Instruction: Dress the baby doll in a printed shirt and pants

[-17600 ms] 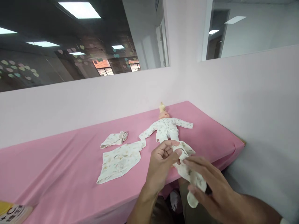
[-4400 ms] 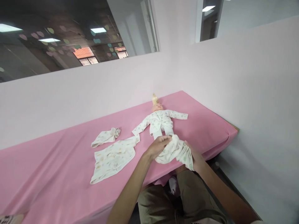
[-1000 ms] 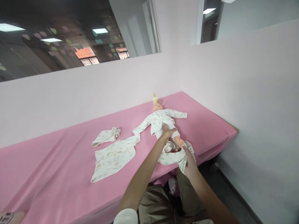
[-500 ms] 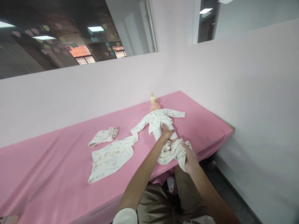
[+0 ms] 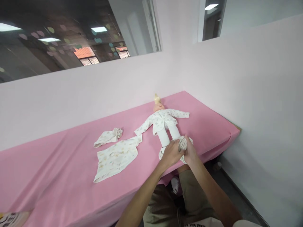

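Note:
A baby doll (image 5: 159,107) lies on its back in a white printed jacket (image 5: 163,119), its white legs (image 5: 163,137) pointing toward me. White printed baby trousers (image 5: 182,143) are bunched around the ends of the legs, so the feet are hidden. My left hand (image 5: 172,152) has its fingers closed on the bunched trousers from the left. On the right side, my right hand (image 5: 188,150) grips the same cloth, thumb up, close against the left hand.
A flat printed garment (image 5: 117,157) and a crumpled printed cloth (image 5: 108,137) lie left of the doll on the pink-covered table (image 5: 59,176). White walls (image 5: 265,78) border its back and right. A printed item (image 5: 15,219) shows at the lower left corner.
My left hand has moved from the doll's legs down toward me onto the bunched trousers. My right hand has shifted slightly, and the cloth is gathered more tightly between both hands.

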The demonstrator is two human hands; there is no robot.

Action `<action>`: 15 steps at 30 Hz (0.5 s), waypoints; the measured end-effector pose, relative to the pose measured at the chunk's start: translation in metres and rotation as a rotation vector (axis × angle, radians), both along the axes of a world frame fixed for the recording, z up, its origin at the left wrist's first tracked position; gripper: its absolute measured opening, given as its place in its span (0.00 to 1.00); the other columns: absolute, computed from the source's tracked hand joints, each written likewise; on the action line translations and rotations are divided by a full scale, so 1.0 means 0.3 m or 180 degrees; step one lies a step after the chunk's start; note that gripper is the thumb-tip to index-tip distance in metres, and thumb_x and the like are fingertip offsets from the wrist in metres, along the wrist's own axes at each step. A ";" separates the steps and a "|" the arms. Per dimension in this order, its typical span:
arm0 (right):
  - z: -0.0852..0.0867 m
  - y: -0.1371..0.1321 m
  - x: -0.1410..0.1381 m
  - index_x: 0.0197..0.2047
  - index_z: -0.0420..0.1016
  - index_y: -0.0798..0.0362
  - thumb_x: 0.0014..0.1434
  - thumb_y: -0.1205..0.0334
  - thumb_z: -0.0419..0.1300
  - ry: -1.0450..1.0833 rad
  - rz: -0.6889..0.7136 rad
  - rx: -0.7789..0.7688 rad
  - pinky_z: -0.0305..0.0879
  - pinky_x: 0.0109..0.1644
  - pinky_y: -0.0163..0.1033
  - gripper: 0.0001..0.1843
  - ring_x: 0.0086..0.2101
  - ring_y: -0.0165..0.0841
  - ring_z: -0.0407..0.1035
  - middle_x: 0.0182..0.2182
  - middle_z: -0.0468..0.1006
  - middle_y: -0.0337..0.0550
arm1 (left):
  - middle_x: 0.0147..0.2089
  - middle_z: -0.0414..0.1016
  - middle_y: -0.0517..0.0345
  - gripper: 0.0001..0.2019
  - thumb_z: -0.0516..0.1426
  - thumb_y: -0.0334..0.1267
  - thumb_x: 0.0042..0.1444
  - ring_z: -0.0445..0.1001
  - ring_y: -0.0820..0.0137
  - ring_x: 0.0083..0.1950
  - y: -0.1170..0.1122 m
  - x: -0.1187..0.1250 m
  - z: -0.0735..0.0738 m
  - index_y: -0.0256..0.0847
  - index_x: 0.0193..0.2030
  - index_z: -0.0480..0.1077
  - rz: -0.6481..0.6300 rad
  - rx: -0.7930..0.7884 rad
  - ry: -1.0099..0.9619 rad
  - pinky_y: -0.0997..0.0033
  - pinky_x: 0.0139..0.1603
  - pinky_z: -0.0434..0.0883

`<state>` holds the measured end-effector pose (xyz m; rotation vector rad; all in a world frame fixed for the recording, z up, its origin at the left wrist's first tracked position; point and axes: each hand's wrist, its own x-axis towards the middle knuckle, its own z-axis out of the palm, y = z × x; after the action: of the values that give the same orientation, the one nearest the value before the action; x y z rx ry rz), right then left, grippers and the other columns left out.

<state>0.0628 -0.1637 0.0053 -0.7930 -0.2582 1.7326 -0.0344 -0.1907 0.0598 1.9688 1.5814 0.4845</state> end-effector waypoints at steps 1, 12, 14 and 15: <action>0.002 0.000 0.001 0.33 0.74 0.51 0.54 0.44 0.63 0.0098 0.0077 -0.0087 0.75 0.32 0.41 0.18 0.31 0.39 0.77 0.27 0.80 0.42 | 0.47 0.75 0.48 0.10 0.56 0.38 0.54 0.72 0.53 0.50 -0.002 0.008 -0.001 0.44 0.43 0.69 0.0041 0.0076 0.0245 0.60 0.48 0.65; 0.035 -0.016 -0.006 0.26 0.66 0.50 0.43 0.70 0.68 0.0156 -0.0286 0.0577 0.70 0.35 0.32 0.14 0.29 0.28 0.71 0.24 0.75 0.30 | 0.37 0.77 0.51 0.09 0.46 0.37 0.63 0.75 0.59 0.38 0.075 0.001 -0.049 0.43 0.40 0.67 0.0030 0.0515 0.0657 0.68 0.35 0.59; 0.036 -0.031 -0.010 0.25 0.66 0.49 0.41 0.72 0.67 0.0042 -0.0341 0.0605 0.72 0.40 0.35 0.14 0.32 0.30 0.72 0.25 0.76 0.31 | 0.37 0.78 0.53 0.09 0.47 0.33 0.61 0.75 0.61 0.39 0.086 -0.003 -0.057 0.43 0.40 0.68 -0.0041 0.0522 0.0499 0.68 0.35 0.59; 0.037 -0.045 -0.010 0.26 0.68 0.49 0.42 0.72 0.67 -0.0016 -0.0354 0.0585 0.72 0.43 0.37 0.13 0.34 0.31 0.73 0.26 0.77 0.32 | 0.37 0.78 0.53 0.09 0.47 0.32 0.61 0.75 0.61 0.39 0.091 -0.007 -0.060 0.43 0.40 0.68 -0.0071 0.0522 0.0425 0.69 0.35 0.59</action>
<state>0.0597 -0.1772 0.0163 -0.6651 -0.3649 1.5778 -0.0366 -0.1634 0.0416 2.1797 1.6442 0.4969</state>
